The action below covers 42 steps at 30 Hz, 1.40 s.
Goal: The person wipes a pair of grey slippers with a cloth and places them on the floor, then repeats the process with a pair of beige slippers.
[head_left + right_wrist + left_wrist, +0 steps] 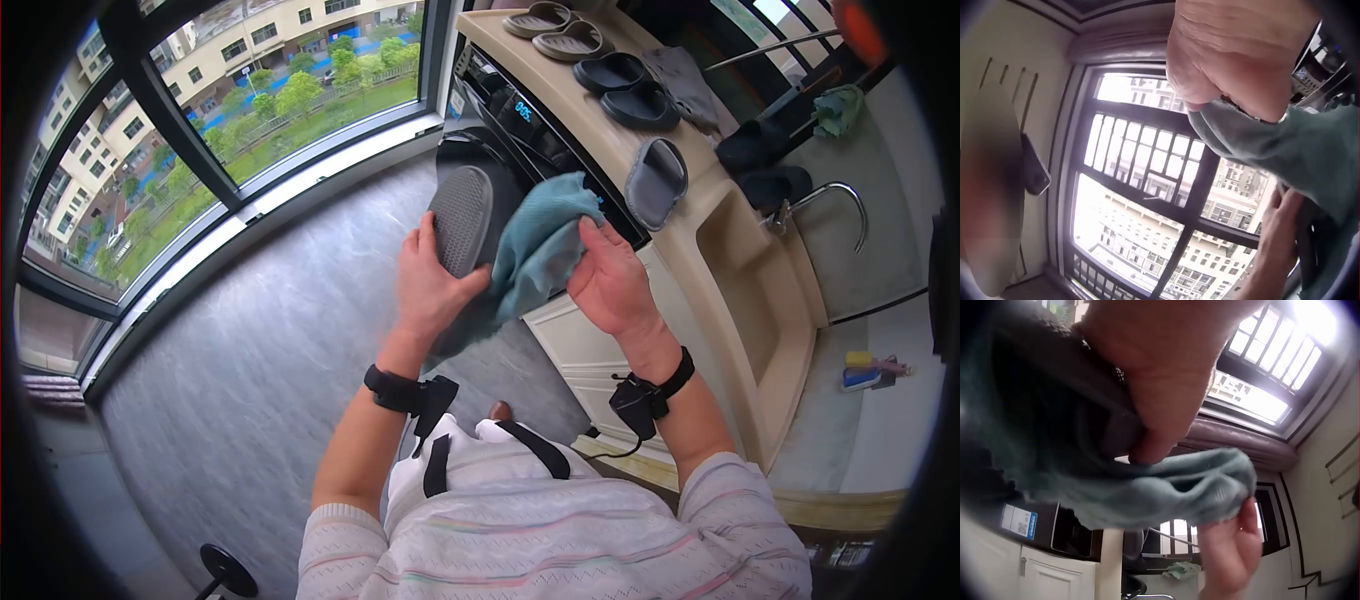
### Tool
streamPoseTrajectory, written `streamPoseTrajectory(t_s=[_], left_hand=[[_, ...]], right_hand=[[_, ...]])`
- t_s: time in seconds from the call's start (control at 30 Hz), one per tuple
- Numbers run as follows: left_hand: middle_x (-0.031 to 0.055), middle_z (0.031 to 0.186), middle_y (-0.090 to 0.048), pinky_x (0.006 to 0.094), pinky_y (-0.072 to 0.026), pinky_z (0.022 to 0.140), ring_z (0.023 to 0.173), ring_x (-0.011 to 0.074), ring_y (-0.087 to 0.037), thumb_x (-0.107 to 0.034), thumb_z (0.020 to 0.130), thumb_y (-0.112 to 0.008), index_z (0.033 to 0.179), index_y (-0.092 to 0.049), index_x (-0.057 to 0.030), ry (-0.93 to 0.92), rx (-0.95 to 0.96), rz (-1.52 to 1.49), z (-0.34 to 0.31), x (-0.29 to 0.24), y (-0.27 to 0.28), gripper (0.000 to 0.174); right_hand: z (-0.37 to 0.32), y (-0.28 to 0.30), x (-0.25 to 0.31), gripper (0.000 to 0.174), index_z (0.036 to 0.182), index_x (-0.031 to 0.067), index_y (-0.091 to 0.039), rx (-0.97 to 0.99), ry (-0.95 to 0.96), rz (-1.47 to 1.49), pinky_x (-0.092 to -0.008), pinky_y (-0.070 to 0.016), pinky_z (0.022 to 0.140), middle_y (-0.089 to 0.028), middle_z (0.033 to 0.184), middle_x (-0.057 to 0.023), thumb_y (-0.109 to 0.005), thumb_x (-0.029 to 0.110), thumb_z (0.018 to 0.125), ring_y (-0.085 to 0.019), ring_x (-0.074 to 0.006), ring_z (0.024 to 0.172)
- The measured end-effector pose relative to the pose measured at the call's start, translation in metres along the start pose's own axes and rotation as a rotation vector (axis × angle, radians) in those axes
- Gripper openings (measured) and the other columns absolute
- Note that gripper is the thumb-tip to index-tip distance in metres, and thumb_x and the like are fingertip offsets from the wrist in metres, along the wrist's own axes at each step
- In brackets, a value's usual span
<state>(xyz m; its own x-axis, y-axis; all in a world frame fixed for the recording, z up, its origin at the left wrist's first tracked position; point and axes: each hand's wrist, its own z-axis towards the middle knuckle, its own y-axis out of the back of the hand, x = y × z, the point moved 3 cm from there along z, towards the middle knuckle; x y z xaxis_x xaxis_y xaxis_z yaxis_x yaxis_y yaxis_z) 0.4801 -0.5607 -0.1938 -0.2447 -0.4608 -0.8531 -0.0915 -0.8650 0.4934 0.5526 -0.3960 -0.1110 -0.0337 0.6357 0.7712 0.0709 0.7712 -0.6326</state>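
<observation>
Fingers [424, 240] of the left hand [430, 290] were curled round the edge of a grey slipper [462, 218], thumb laid over its near end, holding it upright in the air just off the front edge of the counter [690, 205] and before the washing machine [520, 120]. The right hand [610, 285] gripped a teal cloth [535, 250] bunched in its bent fingers, and the cloth lay against the slipper's side. Along the counter's far end lay a beige pair of slippers [555, 30] and a dark pair [625, 85]; another grey slipper [655, 180] leaned by the corner of the sink [740, 260]. From the left wrist, the left hand [1172, 375] pinched the slipper [1085, 381], with the cloth [1166, 487] draped beneath and the right hand [1232, 550] holding its lower fold. From the right wrist, the right hand [1241, 56] was closed tight on the cloth [1297, 150], the left hand [1279, 237] showed below it, and the window [1166, 187] stood behind.
</observation>
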Motion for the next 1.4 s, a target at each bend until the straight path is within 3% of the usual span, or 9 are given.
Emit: streamPoseTrajectory(t_s=[0.1,0.2,0.3,0.5,0.9,1.0,1.17,1.3,1.4], left_hand=[[0.0201,0.121,-0.045,0.042,-0.0384,0.09,0.113,0.0362,-0.043,-0.035,0.057,-0.072,0.128,-0.038,0.0032,-0.101,0.131,0.185,-0.005,-0.015,-0.011,0.088],[0.0178,0.121,-0.046,0.0458,-0.0374,0.087,0.112,0.0368,-0.043,-0.034,0.054,-0.072,0.127,-0.039,0.0001,-0.486,-0.025,0.441,-0.016,-0.004,-0.032,0.087],[0.0192,0.119,-0.046,0.0484,-0.0358,0.086,0.111,0.036,-0.044,-0.034,0.053,-0.073,0.128,-0.04,-0.0042,-0.3,0.248,0.281,-0.015,-0.003,-0.03,0.087],[0.0199,0.12,-0.045,0.0447,-0.033,0.088,0.111,0.0348,-0.043,-0.031,0.049,-0.074,0.131,-0.036,-0.0046,-0.298,0.332,0.397,-0.027,-0.011,-0.024,0.094],[0.0193,0.123,-0.043,0.0471,-0.033,0.092,0.114,0.0342,-0.042,-0.026,0.047,-0.075,0.135,-0.031,-0.0047,-0.425,0.449,0.582,-0.022,0.004,0.022,0.101],[0.0174,0.111,-0.049,0.0451,-0.0361,0.085,0.105,0.0331,-0.046,-0.023,0.046,-0.072,0.133,-0.034,-0.0044,-0.305,0.56,0.662,-0.028,0.008,0.01,0.096],[0.0157,0.1,-0.051,0.0416,-0.0369,0.078,0.098,0.0317,-0.048,-0.024,0.047,-0.069,0.117,-0.047,-0.0026,-0.221,0.516,0.618,-0.032,-0.004,-0.011,0.076],[0.0159,0.099,-0.052,0.04,-0.0364,0.075,0.097,0.031,-0.048,-0.028,0.047,-0.069,0.102,-0.052,-0.0024,-0.131,0.558,0.567,-0.039,0.007,-0.013,0.063],[0.0156,0.1,-0.052,0.0398,-0.0361,0.078,0.098,0.0307,-0.048,-0.028,0.047,-0.069,0.109,-0.051,-0.0024,-0.119,0.578,0.556,-0.041,0.012,-0.01,0.07]], right_hand=[[0.001,-0.002,-0.018,0.026,0.114,0.0077,-0.056,0.077,-0.02,-0.77,-0.0318,-0.0423,0.086,-0.059,0.113,-0.0071,-0.046,0.02,0.094,-0.056,-0.0182,0.105],[0.015,0.0,-0.051,0.036,0.119,0.0062,-0.052,0.291,0.592,-1.89,-0.0455,-0.0293,0.097,-0.053,0.123,-0.0092,-0.052,0.02,0.086,-0.044,-0.0203,0.12],[0.034,0.035,-0.06,0.037,0.12,0.0071,-0.05,0.162,0.367,-2.019,-0.0501,-0.0293,0.097,-0.05,0.127,-0.0096,-0.048,0.022,0.086,-0.042,-0.0199,0.122],[0.07,0.102,-0.07,0.036,0.108,0.0032,-0.055,0.073,-0.026,-1.725,-0.0496,-0.04,0.086,-0.058,0.11,-0.0181,-0.042,0.031,0.089,-0.053,-0.0325,0.107],[0.044,0.115,-0.045,0.042,0.072,-0.002,-0.059,-0.298,-0.087,-1.183,-0.048,-0.0437,0.065,-0.059,0.074,-0.0244,-0.043,0.033,0.09,-0.057,-0.0424,0.075],[0.057,0.122,-0.044,0.038,0.07,0.0002,-0.057,-0.402,0.09,-1.599,-0.0473,-0.0443,0.061,-0.059,0.07,-0.0229,-0.045,0.03,0.09,-0.057,-0.0418,0.071],[0.045,0.044,-0.095,0.027,0.071,0.0035,-0.051,-0.079,0.384,-1.571,-0.0484,-0.0439,0.061,-0.059,0.075,-0.0213,-0.048,0.024,0.088,-0.057,-0.0399,0.072],[0.03,0.035,-0.118,0.021,0.091,0.0025,-0.058,-0.075,0.052,-1.341,-0.0442,-0.045,0.071,-0.061,0.091,-0.0208,-0.046,0.02,0.088,-0.058,-0.0351,0.086],[0.021,0.054,-0.117,0.03,0.113,0.0021,-0.056,0.169,0.446,-1.451,-0.0373,-0.0454,0.08,-0.061,0.101,-0.0214,-0.046,0.02,0.09,-0.057,-0.0342,0.097]])
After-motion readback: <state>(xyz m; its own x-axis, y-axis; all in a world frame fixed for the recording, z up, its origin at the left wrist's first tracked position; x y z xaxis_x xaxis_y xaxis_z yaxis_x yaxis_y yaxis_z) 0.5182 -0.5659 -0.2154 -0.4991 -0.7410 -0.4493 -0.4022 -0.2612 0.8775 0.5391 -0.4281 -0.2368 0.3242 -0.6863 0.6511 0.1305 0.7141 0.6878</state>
